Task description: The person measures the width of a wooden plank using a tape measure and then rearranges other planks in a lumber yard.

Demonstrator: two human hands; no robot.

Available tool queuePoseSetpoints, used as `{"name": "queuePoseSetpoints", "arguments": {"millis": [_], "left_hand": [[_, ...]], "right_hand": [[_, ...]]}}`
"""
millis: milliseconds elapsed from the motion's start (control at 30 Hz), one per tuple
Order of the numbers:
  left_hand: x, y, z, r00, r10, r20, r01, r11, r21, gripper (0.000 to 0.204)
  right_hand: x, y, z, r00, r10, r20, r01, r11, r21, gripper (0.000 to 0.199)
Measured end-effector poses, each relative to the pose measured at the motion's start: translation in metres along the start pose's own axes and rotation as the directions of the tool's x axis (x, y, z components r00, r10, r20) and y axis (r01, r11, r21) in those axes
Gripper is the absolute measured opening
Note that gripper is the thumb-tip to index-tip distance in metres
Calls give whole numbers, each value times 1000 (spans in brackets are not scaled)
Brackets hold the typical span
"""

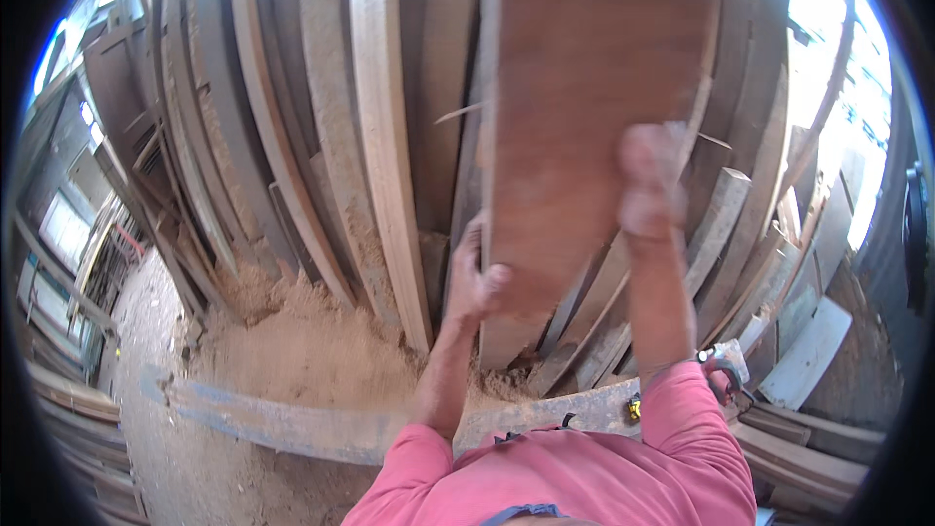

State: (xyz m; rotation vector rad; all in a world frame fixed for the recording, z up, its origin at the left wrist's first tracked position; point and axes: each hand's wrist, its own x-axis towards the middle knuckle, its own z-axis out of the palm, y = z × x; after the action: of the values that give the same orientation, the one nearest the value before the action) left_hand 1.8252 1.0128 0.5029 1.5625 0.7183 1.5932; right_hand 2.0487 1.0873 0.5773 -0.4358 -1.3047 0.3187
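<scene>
A wide reddish-brown wooden board [575,107] stands upright in front of me, leaning among other planks. My left hand [474,278] grips its left edge low down, thumb on the face. My right hand [651,180] holds its right edge higher up; the hand is blurred. Both forearms rise from pink sleeves at the lower edge.
Many grey and pale planks [385,136] lean against the wall behind. A heap of sawdust [292,331] lies at their feet. A curved grey plank [292,419] lies across the floor. More boards [808,351] are stacked at right, and a yellow tape measure [633,407] sits near my waist.
</scene>
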Motion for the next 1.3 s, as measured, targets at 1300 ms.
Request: {"name": "queuePoseSetpoints", "arguments": {"millis": [1300], "left_hand": [[104, -180, -84, 976, 106, -188, -70, 980, 187, 91]], "right_hand": [[-92, 70, -79, 509, 757, 410, -427, 636, -643, 39]]}}
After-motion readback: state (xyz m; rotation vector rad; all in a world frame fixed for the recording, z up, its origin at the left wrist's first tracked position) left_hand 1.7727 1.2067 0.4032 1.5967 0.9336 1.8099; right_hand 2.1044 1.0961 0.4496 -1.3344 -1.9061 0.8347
